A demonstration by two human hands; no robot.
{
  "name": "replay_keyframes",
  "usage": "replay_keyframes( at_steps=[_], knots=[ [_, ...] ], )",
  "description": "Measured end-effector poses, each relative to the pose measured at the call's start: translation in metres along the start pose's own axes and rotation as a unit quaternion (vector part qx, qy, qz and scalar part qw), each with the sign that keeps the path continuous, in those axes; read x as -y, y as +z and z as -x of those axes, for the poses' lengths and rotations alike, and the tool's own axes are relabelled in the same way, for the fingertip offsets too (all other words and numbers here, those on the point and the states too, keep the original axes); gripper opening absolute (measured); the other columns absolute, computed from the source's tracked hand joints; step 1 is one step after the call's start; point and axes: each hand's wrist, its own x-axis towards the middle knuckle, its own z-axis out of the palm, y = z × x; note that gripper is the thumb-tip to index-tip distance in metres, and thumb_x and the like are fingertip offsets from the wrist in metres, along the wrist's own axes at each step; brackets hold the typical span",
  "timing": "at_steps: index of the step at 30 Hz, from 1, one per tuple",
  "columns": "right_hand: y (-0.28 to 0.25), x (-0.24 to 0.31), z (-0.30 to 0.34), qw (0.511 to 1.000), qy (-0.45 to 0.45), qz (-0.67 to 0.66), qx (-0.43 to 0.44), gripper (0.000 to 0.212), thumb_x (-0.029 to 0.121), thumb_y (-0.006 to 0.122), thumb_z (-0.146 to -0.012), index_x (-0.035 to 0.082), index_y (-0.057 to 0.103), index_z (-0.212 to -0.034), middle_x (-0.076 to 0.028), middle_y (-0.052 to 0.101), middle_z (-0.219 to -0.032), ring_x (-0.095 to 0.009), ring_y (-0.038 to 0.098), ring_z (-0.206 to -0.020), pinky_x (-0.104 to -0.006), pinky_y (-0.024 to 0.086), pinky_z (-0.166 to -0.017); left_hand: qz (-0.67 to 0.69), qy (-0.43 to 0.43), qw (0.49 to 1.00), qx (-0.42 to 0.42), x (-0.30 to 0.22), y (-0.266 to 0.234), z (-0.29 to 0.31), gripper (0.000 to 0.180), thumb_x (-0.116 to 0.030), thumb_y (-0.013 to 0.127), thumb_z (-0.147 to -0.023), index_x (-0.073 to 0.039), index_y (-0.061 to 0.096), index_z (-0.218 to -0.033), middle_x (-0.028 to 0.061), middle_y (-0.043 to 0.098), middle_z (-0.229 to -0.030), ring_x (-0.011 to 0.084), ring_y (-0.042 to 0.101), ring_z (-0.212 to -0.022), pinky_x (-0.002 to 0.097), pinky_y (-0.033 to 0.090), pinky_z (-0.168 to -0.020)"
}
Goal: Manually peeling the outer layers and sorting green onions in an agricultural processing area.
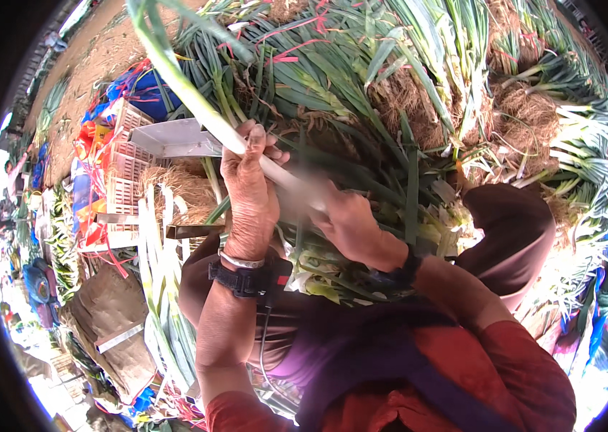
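Holding one long leek (192, 101) aslant, running from the top left of the frame down to the centre, with the white end lowermost. Closed round the pale stem with the left hand (250, 176), with thumb uppermost. Curled in at the blurred white end with the right hand (354, 227); cannot tell whether pinching stem or loose skin, or only brushing past. Could slip through the left hand if smooth or damp and tugged hard from the right. Could split or snap near the white end if bent between both hands. Could scrape or crease against the grey metal tray (171, 139) at centre left if swung that way. Could tangle in the heaped leeks (318, 83) across the top of the frame if lowered carelessly, leaves being so long.
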Motion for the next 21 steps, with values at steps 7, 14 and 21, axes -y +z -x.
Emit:
replay_keyframes(
  at_steps=[7,14,21],
  knots=[
    [-0.023,0.001,0.060,0.989,0.078,0.026,0.122,0.026,0.019,0.062,-0.085,0.002,0.043,-0.090,-0.016,0.057,-0.062,-0.037,0.058,-0.055,-0.0443,0.046,-0.049,0.075,0.009,0.997,0.002,-0.036,-0.012,-0.036,0.045,-0.046,0.056,-0.090,-0.003,0.052,-0.105,0.0007,0.049,-0.072,0.0113,0.045,-0.056,0.0252,0.041,-0.052],
    [-0.066,-0.006,0.031,0.933,0.168,-0.271,0.167,0.033,0.016,0.070,-0.082,-0.004,0.055,-0.103,-0.009,0.057,-0.082,-0.012,0.054,-0.075,-0.0290,0.046,-0.064,0.148,-0.024,0.988,0.024,-0.033,0.025,-0.009,0.041,-0.049,0.054,-0.090,-0.008,0.052,-0.094,-0.0025,0.043,-0.068,0.0084,0.038,-0.054,0.0231,0.033,-0.051],
    [-0.114,0.017,0.004,0.997,0.053,-0.047,-0.020,0.039,-0.012,0.049,-0.072,-0.002,0.051,-0.110,-0.010,0.051,-0.085,-0.013,0.051,-0.065,-0.0264,0.042,-0.055,-0.129,0.057,0.982,0.128,0.016,0.069,0.074,0.038,-0.041,0.044,-0.096,-0.006,0.049,-0.107,0.0077,0.057,-0.093,0.0199,0.056,-0.083,0.0331,0.047,-0.078]
  ],
)
